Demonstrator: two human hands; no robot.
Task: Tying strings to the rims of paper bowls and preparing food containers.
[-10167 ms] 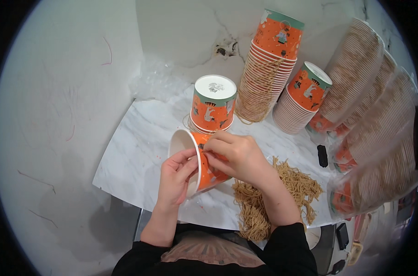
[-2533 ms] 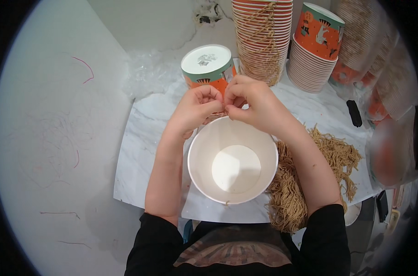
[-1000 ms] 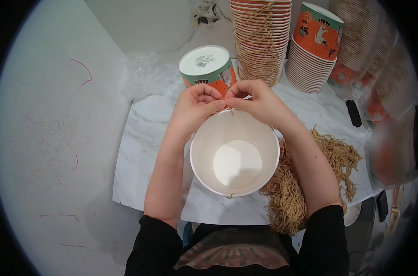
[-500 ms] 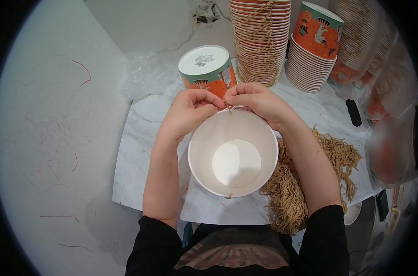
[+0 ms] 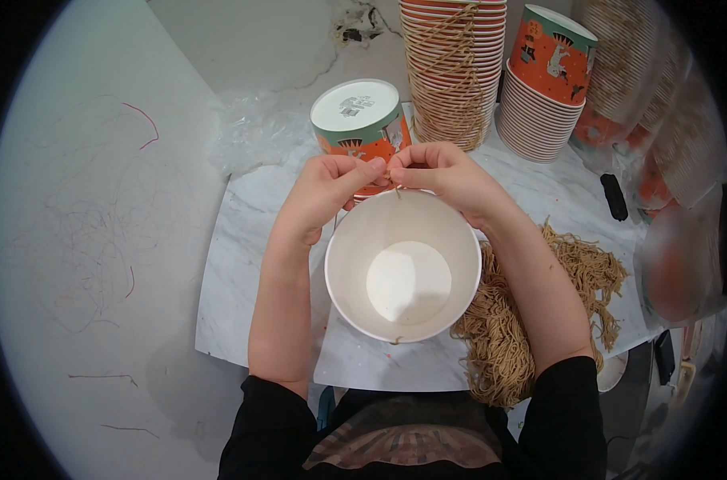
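A white-lined paper bucket (image 5: 351,276) stands in front of me with its mouth up. At its far rim, a short piece of tan cord (image 5: 398,190) shows between my hands. My left hand (image 5: 323,192) pinches at this cord with thumb and forefinger. Close against it, my right hand (image 5: 447,178) also pinches the cord, its fingertips nearly touching the left ones. Part of the cord is hidden by the fingers. Another bit of cord pokes out at the bucket's near rim. Beneath my right forearm lies a heap of tan cords (image 5: 499,352).
Just beyond my hands sits an upturned orange-and-green bucket (image 5: 355,116). Behind stand a tall bucket stack with cords (image 5: 451,80) and another stack (image 5: 539,120). Bagged buckets (image 5: 667,152) line the right, near a black object (image 5: 614,197). Clear plastic (image 5: 259,132) lies back left.
My left fingertips have risen slightly and moved away from the rim. The bucket has shifted a little to the left. My right hand stays nearly in place.
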